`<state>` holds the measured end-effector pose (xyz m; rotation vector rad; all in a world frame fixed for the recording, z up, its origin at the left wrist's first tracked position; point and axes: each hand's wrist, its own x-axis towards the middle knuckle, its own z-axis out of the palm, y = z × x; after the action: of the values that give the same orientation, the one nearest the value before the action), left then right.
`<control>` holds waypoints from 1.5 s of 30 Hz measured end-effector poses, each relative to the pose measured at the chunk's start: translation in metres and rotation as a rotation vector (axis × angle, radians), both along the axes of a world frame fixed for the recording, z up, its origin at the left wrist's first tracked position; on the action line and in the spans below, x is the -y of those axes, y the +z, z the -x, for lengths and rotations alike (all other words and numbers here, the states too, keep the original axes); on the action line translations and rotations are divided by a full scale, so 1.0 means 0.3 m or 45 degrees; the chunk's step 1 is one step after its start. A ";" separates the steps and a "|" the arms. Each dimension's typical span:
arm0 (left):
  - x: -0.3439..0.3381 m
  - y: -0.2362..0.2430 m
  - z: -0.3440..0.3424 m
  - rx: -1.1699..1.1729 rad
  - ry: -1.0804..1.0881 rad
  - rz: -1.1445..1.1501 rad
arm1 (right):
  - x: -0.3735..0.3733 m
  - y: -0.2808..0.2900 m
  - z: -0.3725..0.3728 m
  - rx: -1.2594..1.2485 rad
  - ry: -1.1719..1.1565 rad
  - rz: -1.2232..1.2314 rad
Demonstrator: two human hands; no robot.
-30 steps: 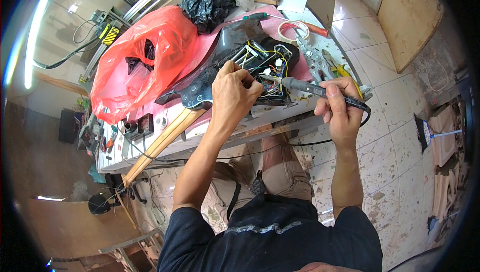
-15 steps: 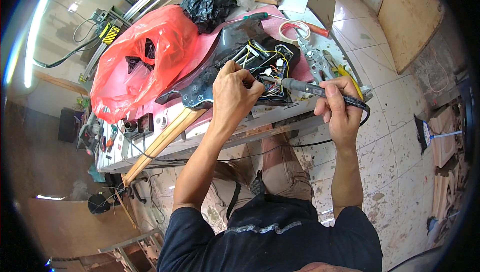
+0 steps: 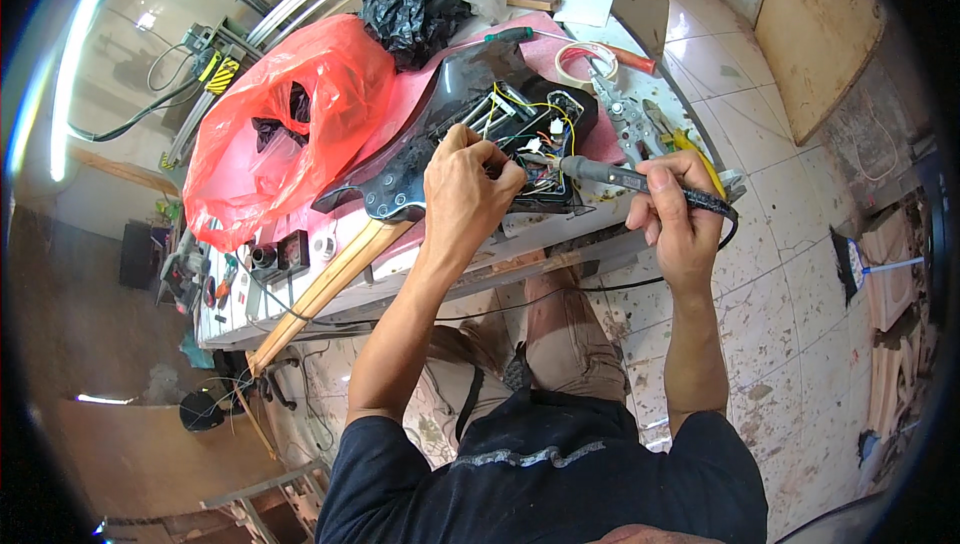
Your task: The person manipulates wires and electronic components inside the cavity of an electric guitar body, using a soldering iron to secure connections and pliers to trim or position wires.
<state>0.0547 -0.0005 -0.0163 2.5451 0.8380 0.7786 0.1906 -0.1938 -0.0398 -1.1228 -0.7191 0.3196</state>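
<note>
A black electric guitar body (image 3: 483, 74) lies on the table, its open cavity full of coloured wires (image 3: 545, 176), pots and white connectors. My left hand (image 3: 466, 194) is pinched at the cavity's left side; what its fingertips hold is hidden. My right hand (image 3: 676, 224) grips a grey-handled soldering iron (image 3: 610, 172) with a black cable. The iron's tip reaches into the cavity among the wires, close to my left fingertips; whether it touches one I cannot tell. A pale wooden bar (image 3: 330, 282) runs from under the guitar past the table's front edge.
On the table (image 3: 245, 326) lie a red plastic bag (image 3: 340, 84), a black bag (image 3: 410, 14), a tape roll (image 3: 570, 56), pliers (image 3: 700, 150), a screwdriver (image 3: 508, 34) and small tools at the left. A cable crosses below the front edge. A wooden board (image 3: 815, 34) stands right.
</note>
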 end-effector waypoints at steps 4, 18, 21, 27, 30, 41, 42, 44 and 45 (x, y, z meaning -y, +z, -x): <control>-0.005 -0.006 0.005 -0.033 0.007 -0.040 | 0.008 0.002 0.001 -0.022 -0.022 -0.061; 0.001 0.007 0.000 -0.063 0.023 -0.022 | 0.023 0.020 -0.002 0.004 -0.100 -0.067; -0.003 -0.002 -0.001 -0.059 0.022 -0.022 | 0.025 0.011 -0.006 -0.005 -0.042 -0.062; -0.004 0.001 0.000 -0.057 0.020 -0.018 | 0.008 0.000 -0.006 0.007 0.026 -0.068; 0.000 0.001 -0.007 -0.043 0.020 0.010 | 0.005 -0.009 -0.008 0.031 0.010 -0.056; 0.000 0.004 -0.001 -0.038 0.033 0.047 | -0.005 -0.009 -0.010 0.037 0.017 -0.042; -0.003 0.002 0.002 -0.048 0.024 0.019 | -0.002 -0.007 -0.009 0.034 0.021 -0.020; -0.004 -0.003 -0.005 -0.054 0.004 -0.005 | 0.003 -0.004 -0.013 0.034 0.014 0.005; -0.004 -0.003 -0.010 -0.054 0.001 -0.003 | 0.003 -0.002 -0.014 0.036 0.004 -0.002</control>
<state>0.0577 0.0006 -0.0173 2.5723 0.8514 0.7283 0.1947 -0.1948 -0.0405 -1.1265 -0.7460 0.3062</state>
